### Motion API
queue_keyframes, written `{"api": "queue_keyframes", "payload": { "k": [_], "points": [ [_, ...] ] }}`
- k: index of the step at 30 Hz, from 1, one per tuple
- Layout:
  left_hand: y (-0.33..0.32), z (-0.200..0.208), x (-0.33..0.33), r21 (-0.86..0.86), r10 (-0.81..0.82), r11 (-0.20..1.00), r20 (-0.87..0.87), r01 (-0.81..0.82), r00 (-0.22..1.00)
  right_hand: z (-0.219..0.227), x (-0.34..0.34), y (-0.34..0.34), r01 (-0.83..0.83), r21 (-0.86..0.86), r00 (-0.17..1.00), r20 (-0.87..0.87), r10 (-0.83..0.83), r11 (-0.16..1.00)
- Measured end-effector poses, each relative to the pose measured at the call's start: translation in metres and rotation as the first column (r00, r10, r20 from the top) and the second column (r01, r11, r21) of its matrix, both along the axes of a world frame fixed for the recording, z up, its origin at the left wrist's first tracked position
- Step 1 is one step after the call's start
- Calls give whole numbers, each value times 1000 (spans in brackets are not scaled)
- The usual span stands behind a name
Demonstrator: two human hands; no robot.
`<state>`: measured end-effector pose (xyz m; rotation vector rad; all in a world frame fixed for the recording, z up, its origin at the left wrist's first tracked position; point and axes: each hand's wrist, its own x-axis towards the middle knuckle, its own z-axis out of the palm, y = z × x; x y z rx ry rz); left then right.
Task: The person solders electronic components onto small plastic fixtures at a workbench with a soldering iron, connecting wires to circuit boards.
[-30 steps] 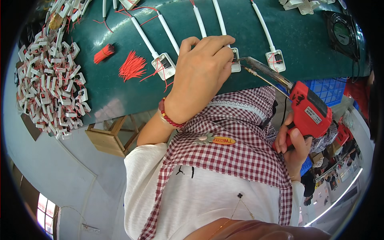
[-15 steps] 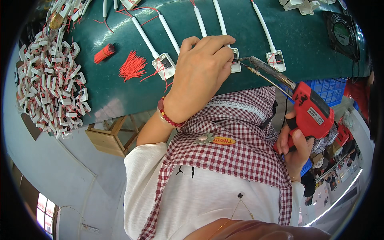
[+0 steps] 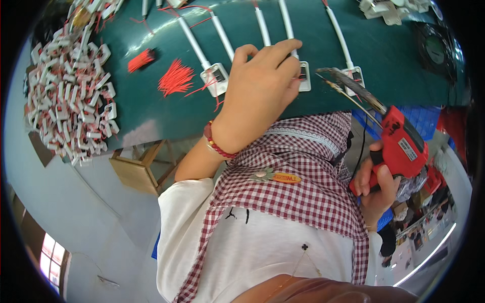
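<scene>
My left hand (image 3: 262, 93) rests over the table with its fingers curled at the left edge of a small white plastic housing (image 3: 304, 85). The index finger stretches across the white tube (image 3: 286, 20) that runs into this housing. Whatever the fingertips pinch is hidden beneath them. In my right hand (image 3: 376, 189) is a red soldering gun (image 3: 406, 144), gripped by its handle. Its dark tip and thin feed tube point left, a little to the right of the housing and apart from it. Similar open housings, with black parts and red wires, lie to the left (image 3: 214, 87) and right (image 3: 356, 76).
A loose pile of short red wires (image 3: 177, 78) and a tied red bundle (image 3: 141, 60) lie on the green table (image 3: 141, 111). Many white wired housings (image 3: 65, 96) heap at the left. A black fan (image 3: 435, 48) stands far right, and a blue crate (image 3: 419, 121) sits below the edge.
The soldering gun's tip has drawn back to the right, away from the housing. My left hand stays at the same housing. The whole view has shifted slightly.
</scene>
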<state>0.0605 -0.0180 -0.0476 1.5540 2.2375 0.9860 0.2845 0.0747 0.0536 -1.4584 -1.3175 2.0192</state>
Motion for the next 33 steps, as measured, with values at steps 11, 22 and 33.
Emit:
{"api": "queue_keyframes", "payload": {
  "k": [11,22,33],
  "points": [
    [-92,-1,-83,-318,353,770,-508,-552,785,-6,10,7,21,64,997,-73,-16,998],
    [-98,-3,-96,-248,536,788,-175,-564,826,-7,24,16,90,69,981,-180,-77,994],
    [-93,2,-94,-291,466,756,-390,-587,794,-14,35,25,110,44,967,-234,-97,993]
  ]
}}
